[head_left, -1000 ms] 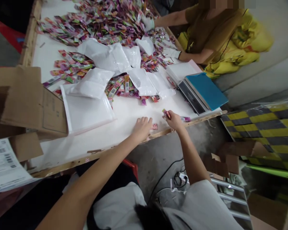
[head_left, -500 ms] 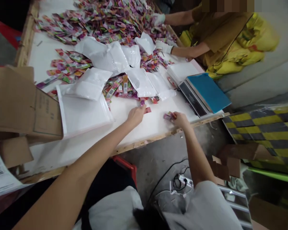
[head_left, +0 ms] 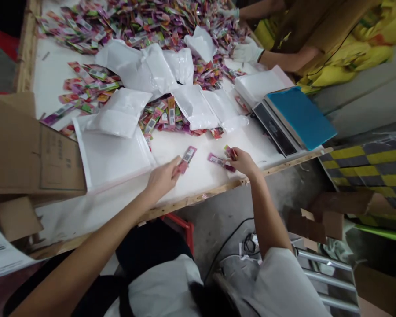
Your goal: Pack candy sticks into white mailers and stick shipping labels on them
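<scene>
Hands: left hand (head_left: 161, 178) pinches pink sachet (head_left: 186, 157), lately drawn back from pile (head_left: 165, 116) toward table (head_left: 198, 180) edge; right hand (head_left: 243, 161) pinches small bundle (head_left: 230, 152), shifted little; loose sachet (head_left: 218, 161) lies flat just beside it.

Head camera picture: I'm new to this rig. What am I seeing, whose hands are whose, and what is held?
No machine here: a camera worn on a person's head looks down at their two bare hands. The left hand pinches one end of a pink sachet; the right hand holds a small sachet, with a loose sachet beside it on the white table. Farther back lie white mailer bags and a heap of coloured sachets. A scale with a blue top sits at the right, a cardboard box at the left. The gloved hand at the top is a co-worker's.
</scene>
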Demonstrator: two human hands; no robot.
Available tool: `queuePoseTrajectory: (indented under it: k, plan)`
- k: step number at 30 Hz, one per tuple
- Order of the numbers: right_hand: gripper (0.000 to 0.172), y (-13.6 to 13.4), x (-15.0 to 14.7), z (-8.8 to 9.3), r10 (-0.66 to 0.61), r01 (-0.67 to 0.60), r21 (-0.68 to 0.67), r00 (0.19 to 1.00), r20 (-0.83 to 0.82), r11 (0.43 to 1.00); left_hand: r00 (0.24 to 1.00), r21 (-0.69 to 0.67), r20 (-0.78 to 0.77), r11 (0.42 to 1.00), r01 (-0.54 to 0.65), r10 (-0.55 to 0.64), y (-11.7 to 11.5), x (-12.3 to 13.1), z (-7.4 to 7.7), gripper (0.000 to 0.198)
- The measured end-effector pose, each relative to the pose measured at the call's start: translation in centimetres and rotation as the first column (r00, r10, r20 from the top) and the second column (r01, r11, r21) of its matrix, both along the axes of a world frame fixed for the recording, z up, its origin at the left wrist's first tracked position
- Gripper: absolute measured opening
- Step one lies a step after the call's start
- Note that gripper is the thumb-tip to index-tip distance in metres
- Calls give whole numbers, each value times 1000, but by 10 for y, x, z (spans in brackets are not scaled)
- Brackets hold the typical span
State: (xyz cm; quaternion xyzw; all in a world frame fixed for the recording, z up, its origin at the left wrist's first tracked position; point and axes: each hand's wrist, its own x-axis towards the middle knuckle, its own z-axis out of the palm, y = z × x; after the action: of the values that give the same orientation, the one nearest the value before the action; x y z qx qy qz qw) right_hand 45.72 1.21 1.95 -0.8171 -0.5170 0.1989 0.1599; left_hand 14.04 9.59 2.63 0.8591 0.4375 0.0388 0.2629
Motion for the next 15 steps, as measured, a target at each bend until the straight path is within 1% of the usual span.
queuePoseTrajectory:
  k: [2, 3, 4, 5, 7, 9, 10, 11, 12, 13, 14, 15]
  plan:
    - [30, 7, -7, 2, 38, -36, -55, 998, 51, 998, 983, -20, 62, 985, -174, 175, 8, 17, 3, 57]
    - [33, 11, -11, 2, 54, -47, -88, 996, 77, 995, 973, -34, 57, 974, -224, 225, 13, 29, 3, 64]
    - [37, 15, -17, 2, 69, -56, -119, 993, 101, 991, 970, -52, 28, 969, -241, 242, 17, 41, 2, 70]
    - [41, 19, -22, 1, 81, -64, -143, 989, 120, 988, 970, -66, -8, 968, -243, 243, 21, 53, 1, 69]
    - [41, 24, -31, -2, 92, -68, -161, 986, 142, 985, 972, -101, -64, 967, -233, 227, 28, 70, -2, 53]
    - [33, 24, -36, -4, 81, -62, -147, 989, 127, 987, 974, -158, -37, 961, -228, 225, 32, 74, -6, 34]
    - [28, 23, -38, -4, 63, -51, -130, 994, 92, 990, 974, -195, -5, 955, -224, 227, 33, 72, -8, 28]
    - [26, 20, -40, -5, 32, -30, -104, 999, 21, 994, 974, -224, 28, 951, -215, 227, 34, 69, -9, 25]
    - [25, 17, -42, -5, -3, -3, -68, 995, -95, 998, 971, -257, 71, 945, -204, 229, 33, 64, -10, 24]
    - [26, 14, -45, -5, -34, 29, -25, 967, -252, 999, 962, -305, 135, 934, -188, 238, 32, 59, -11, 23]
    - [29, 11, -50, -5, -52, 69, 23, 904, -425, 997, 940, -369, 219, 914, -166, 260, 30, 55, -12, 24]
    - [33, 8, -56, -6, -51, 111, 67, 809, -586, 992, 901, -446, 313, 884, -141, 301, 28, 51, -12, 25]
